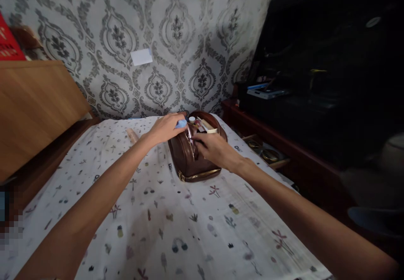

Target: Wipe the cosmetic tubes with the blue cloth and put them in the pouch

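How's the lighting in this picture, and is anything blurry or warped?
In the head view: dim, soft light, with a faint shadow on the sheet; the right side near black, with pale marks on the dark panel, perhaps reflections; wide-angle stretch toward the edges; the left hand, right hand and brown bag readable, but small items inside the bag soft; a lower-left patch pixelated.

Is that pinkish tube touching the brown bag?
Apart. The head view shows the left forearm and some patterned sheet between the pinkish tube and the brown bag.
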